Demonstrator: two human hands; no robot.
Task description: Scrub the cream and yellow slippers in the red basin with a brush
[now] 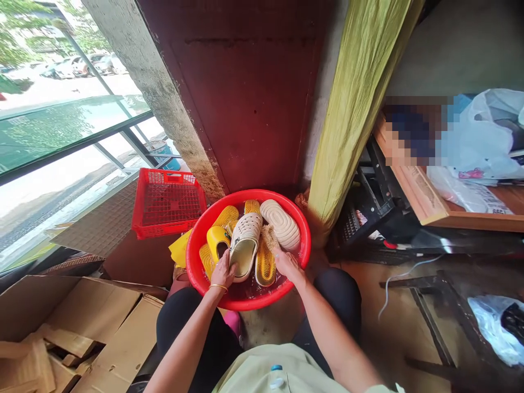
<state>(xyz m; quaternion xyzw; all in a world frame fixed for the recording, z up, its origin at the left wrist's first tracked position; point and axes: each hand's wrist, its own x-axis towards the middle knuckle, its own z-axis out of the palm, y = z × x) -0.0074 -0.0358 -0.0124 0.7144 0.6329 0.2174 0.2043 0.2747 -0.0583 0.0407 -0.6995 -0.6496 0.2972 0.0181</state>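
Observation:
A red basin (301,218) of water stands between my knees, filled with several clogs. My left hand (223,271) grips the heel end of a cream clog (246,229) with holes in its upper, which lies tilted on the others. Next to it my right hand (286,263) is closed on a tan scrub brush (269,238), its bristles toward the clog. A yellow clog (216,240) is beside the cream one on the left. Another yellow clog (266,267) lies sole up under the brush. At the basin's far right rests a cream clog sole (281,224).
A red plastic crate (170,204) sits left of the basin, with cardboard boxes (110,311) nearer me. A maroon door (249,109) is straight ahead. At right hang a yellow-green curtain (347,109) and a wooden tray (438,213) with plastic bags.

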